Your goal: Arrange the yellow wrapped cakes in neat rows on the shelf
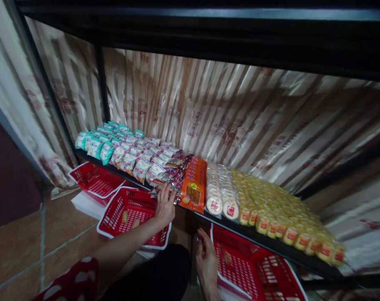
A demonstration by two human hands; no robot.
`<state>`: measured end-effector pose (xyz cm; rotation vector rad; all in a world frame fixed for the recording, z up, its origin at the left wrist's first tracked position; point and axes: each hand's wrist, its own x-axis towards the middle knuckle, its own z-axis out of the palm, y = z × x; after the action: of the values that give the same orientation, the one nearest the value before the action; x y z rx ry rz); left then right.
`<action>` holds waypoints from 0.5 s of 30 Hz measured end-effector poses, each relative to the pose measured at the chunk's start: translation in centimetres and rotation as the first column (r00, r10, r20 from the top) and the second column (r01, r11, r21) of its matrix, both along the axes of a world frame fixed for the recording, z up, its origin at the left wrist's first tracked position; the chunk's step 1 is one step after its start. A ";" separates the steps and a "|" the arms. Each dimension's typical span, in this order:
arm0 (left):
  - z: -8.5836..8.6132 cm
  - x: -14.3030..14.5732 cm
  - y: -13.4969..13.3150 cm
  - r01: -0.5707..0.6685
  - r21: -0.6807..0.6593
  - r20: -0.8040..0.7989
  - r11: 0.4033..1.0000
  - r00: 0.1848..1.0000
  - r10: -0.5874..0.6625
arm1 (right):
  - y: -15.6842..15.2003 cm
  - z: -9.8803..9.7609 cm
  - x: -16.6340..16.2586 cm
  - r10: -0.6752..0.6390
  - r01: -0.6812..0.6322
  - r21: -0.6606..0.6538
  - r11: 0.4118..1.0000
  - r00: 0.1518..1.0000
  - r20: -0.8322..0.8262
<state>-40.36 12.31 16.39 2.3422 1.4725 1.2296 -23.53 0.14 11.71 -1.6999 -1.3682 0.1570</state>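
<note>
My left hand (165, 205) reaches up to the front edge of a low black shelf (265, 241), its fingers spread on shiny foil snack packets (173, 173) stacked there. Nothing is gripped in it. My right hand (206, 261) hangs lower, under the shelf edge, with fingers curled at the left rim of a red plastic basket (255, 276). Beside the foil packets lies an orange packet (193, 186). Whether the right hand grips the basket rim I cannot make out.
The shelf holds rows of teal packets (96, 144), white-and-red packets (139, 161), round white wafers (218, 194) and yellow-wrapped rolls (281, 209). Two more red baskets (130, 211) (94, 179) sit on the tiled floor at left. A striped curtain hangs behind; another black shelf runs overhead.
</note>
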 end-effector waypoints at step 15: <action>0.1 -6.3 -6.2 0.339 -0.326 -0.066 0.883 0.923 -0.379 | -6.1 -0.2 -10.0 -0.125 0.122 -0.038 0.992 0.988 -0.096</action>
<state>-46.70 6.12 16.48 2.3642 1.0894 0.7107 -33.57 -5.99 11.56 -1.7747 -1.1908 0.1907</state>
